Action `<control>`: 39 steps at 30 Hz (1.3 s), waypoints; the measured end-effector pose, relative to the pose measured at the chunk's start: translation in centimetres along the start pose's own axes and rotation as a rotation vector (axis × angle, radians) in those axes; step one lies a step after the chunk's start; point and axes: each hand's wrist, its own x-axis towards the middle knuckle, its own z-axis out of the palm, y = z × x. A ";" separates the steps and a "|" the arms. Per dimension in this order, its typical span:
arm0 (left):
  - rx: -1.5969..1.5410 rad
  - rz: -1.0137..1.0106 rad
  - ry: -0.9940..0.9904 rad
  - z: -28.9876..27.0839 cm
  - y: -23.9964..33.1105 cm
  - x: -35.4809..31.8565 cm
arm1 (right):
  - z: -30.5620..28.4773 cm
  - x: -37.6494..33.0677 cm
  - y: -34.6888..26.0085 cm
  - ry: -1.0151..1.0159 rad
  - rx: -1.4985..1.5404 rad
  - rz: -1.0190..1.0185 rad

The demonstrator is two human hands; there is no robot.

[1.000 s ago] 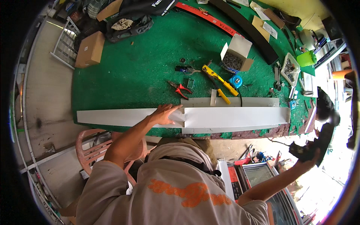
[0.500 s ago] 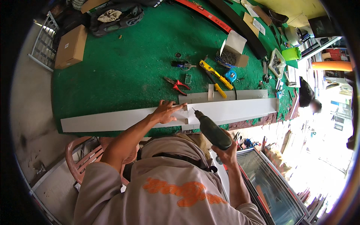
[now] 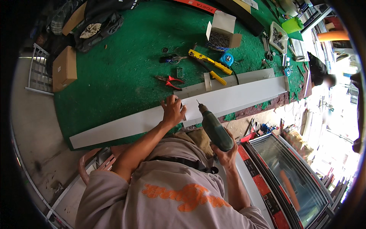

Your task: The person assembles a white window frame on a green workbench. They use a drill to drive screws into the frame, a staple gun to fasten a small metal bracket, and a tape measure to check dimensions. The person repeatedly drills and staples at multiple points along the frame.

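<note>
Two long white panels meet end to end at a seam on the green table. The left panel reaches down to the table's near left edge; the right panel slants up to the right. My left hand lies at the seam, fingers bent over the panel, the thumb beside the joint; the fingertips' contact is partly hidden. My right hand is wrapped round the handle of a dark green power drill. The drill's thin bit points at the right panel, just right of the seam; whether it touches cannot be made out.
Beyond the panels lie red-handled pliers, a yellow hand riveter, a blue tape measure and an opened box of rivets. A cardboard box stands at left. Framed glass panels lean at lower right.
The panels now slant more steeply in view, their left end lower. My left hand has gone from spread fingers to bent ones at the seam. The drill stays in my right hand, its bit near the panel.
</note>
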 end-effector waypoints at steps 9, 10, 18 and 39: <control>-0.030 -0.033 -0.032 1.9 -0.4 -0.4 | -2.8 0.2 1.1 0.032 0.089 0.020; -0.031 -0.020 -0.010 2.0 -0.4 -0.3 | -3.0 0.3 1.0 0.034 0.087 0.010; -0.038 0.009 -0.031 2.2 -1.1 -0.3 | -3.4 0.5 0.6 0.037 0.097 -0.037; -0.567 0.151 -0.752 -2.6 -10.5 2.9 | 7.3 3.1 -11.8 -0.327 -0.713 -0.171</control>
